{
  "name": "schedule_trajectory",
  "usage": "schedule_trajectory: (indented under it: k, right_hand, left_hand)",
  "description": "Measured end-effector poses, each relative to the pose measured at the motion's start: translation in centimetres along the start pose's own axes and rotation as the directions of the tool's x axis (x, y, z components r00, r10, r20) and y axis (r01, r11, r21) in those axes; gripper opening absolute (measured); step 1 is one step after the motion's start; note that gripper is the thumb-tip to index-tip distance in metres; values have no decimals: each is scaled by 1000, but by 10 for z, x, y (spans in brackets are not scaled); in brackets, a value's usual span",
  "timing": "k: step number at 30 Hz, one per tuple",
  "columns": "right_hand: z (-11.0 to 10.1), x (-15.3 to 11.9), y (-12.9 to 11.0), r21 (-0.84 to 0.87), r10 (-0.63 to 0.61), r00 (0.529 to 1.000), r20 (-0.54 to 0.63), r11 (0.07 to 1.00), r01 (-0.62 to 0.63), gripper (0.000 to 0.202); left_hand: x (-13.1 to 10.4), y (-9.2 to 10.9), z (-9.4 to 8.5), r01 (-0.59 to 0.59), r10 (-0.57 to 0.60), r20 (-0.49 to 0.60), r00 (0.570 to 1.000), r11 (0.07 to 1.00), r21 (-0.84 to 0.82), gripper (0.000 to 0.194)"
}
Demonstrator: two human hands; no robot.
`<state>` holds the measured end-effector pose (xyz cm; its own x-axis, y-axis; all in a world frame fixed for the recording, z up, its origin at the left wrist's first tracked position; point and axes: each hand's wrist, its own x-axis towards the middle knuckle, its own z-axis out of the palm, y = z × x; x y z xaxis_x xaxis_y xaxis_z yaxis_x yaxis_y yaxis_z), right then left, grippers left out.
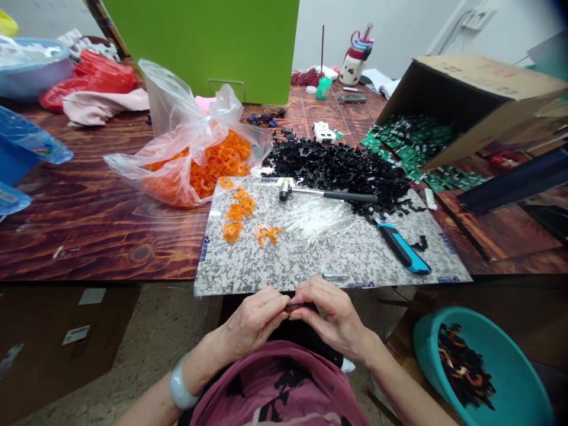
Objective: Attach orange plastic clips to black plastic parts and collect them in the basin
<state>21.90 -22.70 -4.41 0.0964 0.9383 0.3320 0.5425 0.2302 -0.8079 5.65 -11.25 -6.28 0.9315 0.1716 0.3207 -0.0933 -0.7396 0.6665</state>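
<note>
Over my lap, just off the near edge of the speckled board (266,266), my left hand (260,316) and my right hand (331,313) pinch a small black-and-orange plastic part (291,307) between them. The fingers hide most of it. Several loose orange plastic pieces (267,234) lie on the board, beside a spread of thin shiny metal pins (317,219). Behind the pins rests a small hammer (328,194). To the right are blue-and-black-handled pliers (403,248), and a small metal rod (336,276) lies at the board's near edge.
A pile of black plastic parts (332,165) covers the board's back. An open plastic bag (177,160) of orange pieces stands left. A tipped cardboard box (479,100) spills green circuit boards (412,142) at right. A teal basin (510,355) holding black-and-orange parts stands low on the right.
</note>
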Motion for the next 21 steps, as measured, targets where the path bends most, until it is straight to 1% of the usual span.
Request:
schedule_trajectory:
  k: [3,5,6,7,8,9,10,11,12,13,14,16,17,18,19,20,21]
  right_hand:
    - [0,-11,4,26,73,997,5,997,-73,11]
    - [-1,-25,8,43,172,985,2,984,-172,13]
    - [-3,-34,12,40,237,972,-1,971,-236,14]
    - [-6,-45,16,23,312,950,-9,950,-312,16]
    - [-11,-59,22,-10,394,919,-27,919,-395,18]
    - [-18,-75,29,-62,481,875,-55,873,-484,21]
    - [-28,-94,37,-122,564,818,-110,810,-574,24]
    - [-39,-114,45,-190,631,751,-194,727,-659,28]
    - [-53,-137,52,-256,675,671,-307,620,-742,32]
    - [-68,-160,59,-275,691,611,-386,547,-791,35]
    - [-84,-183,65,-280,690,556,-465,481,-831,39]
    - [-116,-224,72,-270,657,424,-624,328,-905,44]
    - [-132,-240,73,-256,626,359,-692,252,-933,46]
    - [-145,-252,73,-241,589,305,-748,187,-952,48]
    - [-157,-258,73,-228,546,267,-794,139,-964,49]
    - [-168,-260,73,-221,501,246,-830,110,-969,50]
    - [-176,-255,73,-222,460,245,-854,103,-970,52]
  left_hand:
    - [0,2,8,83,-79,85,993,995,-56,25]
    - [2,3,13,148,-134,146,980,985,-87,21]
    - [3,4,15,173,-156,163,974,980,-98,21]
    - [4,4,17,193,-173,171,970,976,-106,26]
    - [5,4,19,213,-192,176,966,971,-111,33]
    - [6,3,20,225,-203,173,964,968,-115,37]
    - [6,2,20,230,-210,165,964,966,-119,38]
    - [6,1,19,231,-212,154,965,965,-121,36]
    - [5,-1,18,223,-206,140,968,967,-123,33]
    - [3,-3,16,214,-199,124,972,969,-122,29]
    - [1,-6,14,199,-186,110,976,973,-121,26]
    - [-4,-11,11,175,-167,68,984,978,-118,23]
    - [-7,-14,9,169,-165,40,985,979,-118,22]
    - [-9,-17,8,168,-167,20,986,979,-120,21]
    - [-12,-20,7,171,-172,6,985,978,-123,21]
    - [-14,-22,6,178,-180,1,984,976,-127,21]
    - [-15,-23,5,185,-186,1,982,974,-131,21]
